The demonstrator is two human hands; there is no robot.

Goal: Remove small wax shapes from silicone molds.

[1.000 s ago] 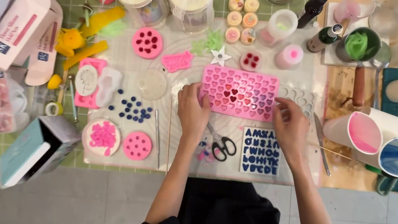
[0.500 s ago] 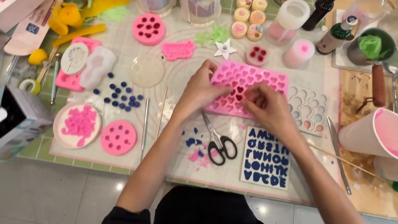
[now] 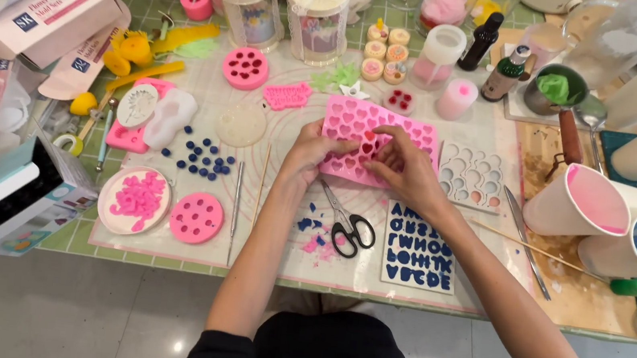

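Observation:
A pink silicone mould with heart-shaped cavities lies on the clear work mat at the table's middle. My left hand grips its near left edge, thumb on top. My right hand rests on the mould's near middle, fingers curled and pinching at a filled red heart. Black-handled scissors lie just below both hands. Blue and pink crumbs are scattered beside the scissors.
A blue letter mould lies below my right wrist; a clear round-cavity mould sits to the right. Paper cups of pink and blue liquid stand at right. Round pink moulds, blue beads, jars and boxes crowd the left and back.
My hands have moved from the mould's outer edges to its near middle. The right hand now pinches at a heart cavity. The camera has shifted closer.

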